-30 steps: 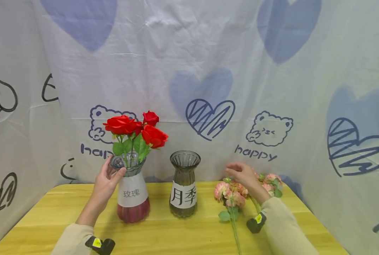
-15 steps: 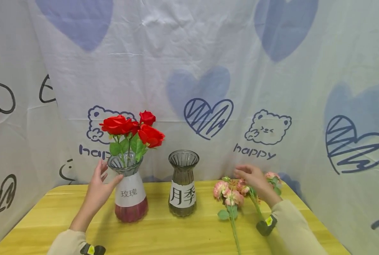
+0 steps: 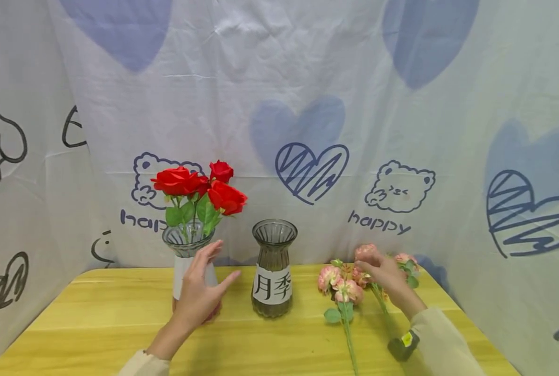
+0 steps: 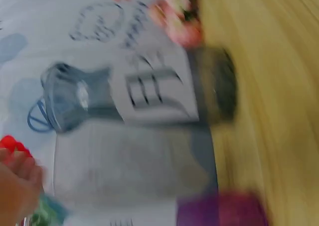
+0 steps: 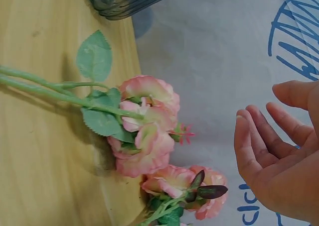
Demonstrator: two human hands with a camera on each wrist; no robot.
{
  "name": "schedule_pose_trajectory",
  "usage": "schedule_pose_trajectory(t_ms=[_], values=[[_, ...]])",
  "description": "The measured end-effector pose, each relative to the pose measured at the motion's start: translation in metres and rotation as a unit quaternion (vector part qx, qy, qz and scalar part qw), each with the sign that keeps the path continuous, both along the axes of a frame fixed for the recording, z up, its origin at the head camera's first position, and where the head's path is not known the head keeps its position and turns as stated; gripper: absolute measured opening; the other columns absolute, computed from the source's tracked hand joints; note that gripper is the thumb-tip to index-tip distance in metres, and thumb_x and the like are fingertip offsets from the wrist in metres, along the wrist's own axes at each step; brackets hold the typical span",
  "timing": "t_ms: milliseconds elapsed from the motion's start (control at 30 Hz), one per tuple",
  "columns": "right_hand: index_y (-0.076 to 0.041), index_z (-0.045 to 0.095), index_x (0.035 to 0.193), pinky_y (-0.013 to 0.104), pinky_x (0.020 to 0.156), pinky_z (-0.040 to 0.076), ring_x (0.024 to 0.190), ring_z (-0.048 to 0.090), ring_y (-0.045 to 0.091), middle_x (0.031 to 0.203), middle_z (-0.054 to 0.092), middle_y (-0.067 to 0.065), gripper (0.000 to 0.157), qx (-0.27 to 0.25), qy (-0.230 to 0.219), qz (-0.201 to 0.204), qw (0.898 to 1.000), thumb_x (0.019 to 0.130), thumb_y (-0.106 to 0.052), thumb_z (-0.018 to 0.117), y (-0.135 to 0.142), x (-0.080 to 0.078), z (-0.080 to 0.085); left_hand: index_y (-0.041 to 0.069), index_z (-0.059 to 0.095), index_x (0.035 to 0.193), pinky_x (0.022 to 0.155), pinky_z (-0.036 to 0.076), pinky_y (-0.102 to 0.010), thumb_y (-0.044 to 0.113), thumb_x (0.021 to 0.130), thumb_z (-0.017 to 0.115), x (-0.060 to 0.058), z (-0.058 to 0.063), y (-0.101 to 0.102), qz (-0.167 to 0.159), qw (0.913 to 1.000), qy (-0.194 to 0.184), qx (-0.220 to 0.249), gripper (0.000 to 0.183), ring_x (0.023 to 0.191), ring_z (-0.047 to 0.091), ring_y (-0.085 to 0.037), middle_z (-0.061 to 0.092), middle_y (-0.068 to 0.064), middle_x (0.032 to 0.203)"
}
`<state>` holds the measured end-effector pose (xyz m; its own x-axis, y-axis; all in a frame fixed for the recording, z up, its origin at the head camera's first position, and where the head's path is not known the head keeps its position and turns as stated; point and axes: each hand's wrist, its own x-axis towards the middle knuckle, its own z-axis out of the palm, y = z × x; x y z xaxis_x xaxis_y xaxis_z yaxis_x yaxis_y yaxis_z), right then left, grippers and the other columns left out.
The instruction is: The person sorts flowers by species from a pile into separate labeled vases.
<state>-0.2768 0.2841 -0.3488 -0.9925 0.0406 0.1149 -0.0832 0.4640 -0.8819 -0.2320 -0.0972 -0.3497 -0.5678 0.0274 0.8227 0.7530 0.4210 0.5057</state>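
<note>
Red roses [image 3: 179, 181] stand in the left glass vase [image 3: 188, 239], whose lower part is reddish. My left hand [image 3: 197, 295] is in front of that vase and covers much of its white label; the fingers and thumb are spread with nothing between them. Beside it is a grey glass vase [image 3: 274, 253] with a label of dark characters and no flowers in it. At the right lie pink flowers [image 3: 347, 290] on long green stems. Over their heads hovers my right hand [image 3: 388, 275], loosely bent; the right wrist view shows it apart from the pink blossoms [image 5: 149, 136], holding nothing.
The vases and flowers are on a yellow wood-grain table [image 3: 96, 318]. Behind and at both sides hangs a pale cloth [image 3: 241, 62] printed with hearts and bears. The left wrist view is blurred.
My left hand has let go of the rose vase's rim and swung right, in front of the vase. The right hand has shifted a little to the right above the pink flowers.
</note>
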Motion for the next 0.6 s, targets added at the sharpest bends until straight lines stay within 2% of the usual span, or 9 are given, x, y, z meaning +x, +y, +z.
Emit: schedule_pose_trajectory(t_ms=[33, 100, 167, 200, 400, 600], values=[[0.009, 0.054, 0.125, 0.046, 0.09, 0.05, 0.111, 0.056, 0.039, 0.12, 0.059, 0.023, 0.039, 0.0, 0.002, 0.0, 1.0, 0.097, -0.017, 0.059, 0.0, 0.001, -0.002, -0.002, 0.044, 0.139, 0.101, 0.041, -0.041, 0.015, 0.081, 0.079, 0.0, 0.004, 0.006, -0.019, 0.9975, -0.067, 0.005, 0.07, 0.119, 0.049, -0.032, 0.051, -0.018, 0.133], [0.008, 0.055, 0.125, 0.048, 0.091, 0.049, 0.11, 0.055, 0.038, 0.12, 0.06, 0.022, 0.038, 0.003, 0.003, -0.004, 1.0, 0.096, -0.017, 0.06, 0.0, 0.004, -0.005, 0.002, 0.037, 0.146, 0.104, 0.037, -0.049, 0.019, 0.082, 0.078, -0.004, 0.013, 0.017, -0.046, 0.9827, -0.179, 0.013, 0.077, 0.128, 0.043, -0.033, 0.045, -0.016, 0.142], [0.008, 0.056, 0.124, 0.048, 0.091, 0.049, 0.108, 0.057, 0.037, 0.119, 0.06, 0.021, 0.036, 0.003, 0.005, -0.003, 1.0, 0.096, -0.015, 0.059, -0.001, 0.006, -0.009, 0.004, 0.03, 0.149, 0.108, 0.032, -0.052, 0.026, 0.084, 0.076, -0.013, 0.022, 0.025, -0.067, 0.9655, -0.251, 0.02, 0.083, 0.135, 0.036, -0.034, 0.037, -0.016, 0.149], [0.009, 0.056, 0.124, 0.048, 0.091, 0.049, 0.108, 0.057, 0.037, 0.118, 0.06, 0.021, 0.036, -0.001, 0.007, 0.0, 1.0, 0.096, -0.014, 0.059, -0.002, 0.006, -0.011, 0.004, 0.027, 0.15, 0.109, 0.03, -0.051, 0.029, 0.084, 0.076, -0.018, 0.024, 0.028, -0.074, 0.9588, -0.273, 0.024, 0.086, 0.136, 0.034, -0.034, 0.034, -0.016, 0.151], [0.011, 0.055, 0.123, 0.044, 0.087, 0.053, 0.106, 0.059, 0.037, 0.115, 0.061, 0.022, 0.034, -0.02, 0.011, 0.008, 1.0, 0.096, -0.009, 0.059, -0.006, 0.01, -0.024, 0.003, 0.018, 0.153, 0.11, 0.03, -0.05, 0.035, 0.082, 0.076, -0.05, 0.032, 0.041, -0.091, 0.9361, -0.338, 0.033, 0.097, 0.139, 0.029, -0.036, 0.027, -0.018, 0.154], [0.01, 0.057, 0.119, 0.041, 0.083, 0.055, 0.102, 0.061, 0.032, 0.112, 0.063, 0.019, 0.031, -0.01, 0.016, -0.007, 1.0, 0.094, -0.008, 0.061, -0.01, 0.012, -0.031, 0.003, 0.015, 0.154, 0.109, 0.031, -0.05, 0.036, 0.082, 0.075, -0.067, 0.034, 0.051, -0.091, 0.9279, -0.362, 0.009, 0.099, 0.138, 0.029, -0.039, 0.024, -0.023, 0.154]])
